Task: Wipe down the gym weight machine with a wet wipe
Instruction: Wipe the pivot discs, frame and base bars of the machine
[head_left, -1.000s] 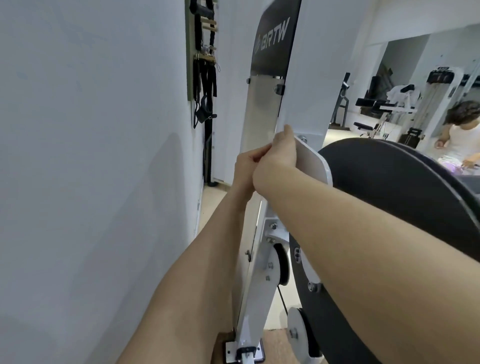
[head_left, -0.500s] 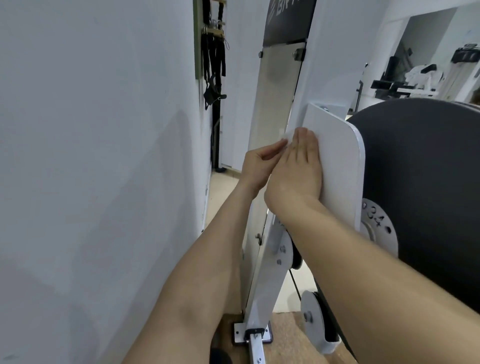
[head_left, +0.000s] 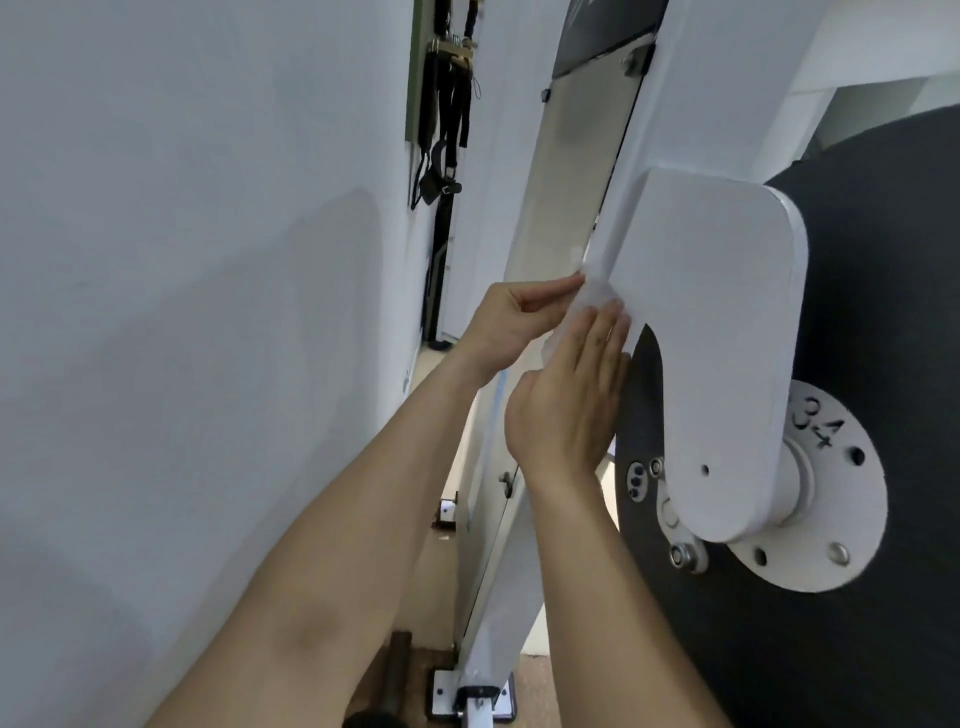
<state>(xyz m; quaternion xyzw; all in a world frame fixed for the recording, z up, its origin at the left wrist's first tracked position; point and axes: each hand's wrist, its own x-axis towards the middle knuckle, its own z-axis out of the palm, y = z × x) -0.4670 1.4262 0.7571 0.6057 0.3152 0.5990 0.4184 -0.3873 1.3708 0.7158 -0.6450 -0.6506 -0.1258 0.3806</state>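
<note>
Head view gave me both hands near the centre of the frame, up against the white weight machine (head_left: 691, 104). I saw the left hand (head_left: 511, 322) with thumb and fingertips pinched on the upper edge of the wet wipe (head_left: 592, 301), which lay crumpled against the left edge of the machine's white arm plate (head_left: 717, 322). The right hand (head_left: 566, 405) sat just below it, fingers straight and together, pressing the lower part of the wipe flat onto that same edge. Behind the plate, filling the right of the frame, was a large black disc (head_left: 857, 260), and the plate's lower end met a round white flange (head_left: 831, 519) with bolt holes and the numerals 3 and 4 marked on it. A pale upright panel (head_left: 566, 182) ran from upper centre down to a base on the floor (head_left: 431, 587) at lower centre. A plain white wall (head_left: 182, 260) took up the left of the frame, and black straps (head_left: 447, 130) hung at upper centre.
</note>
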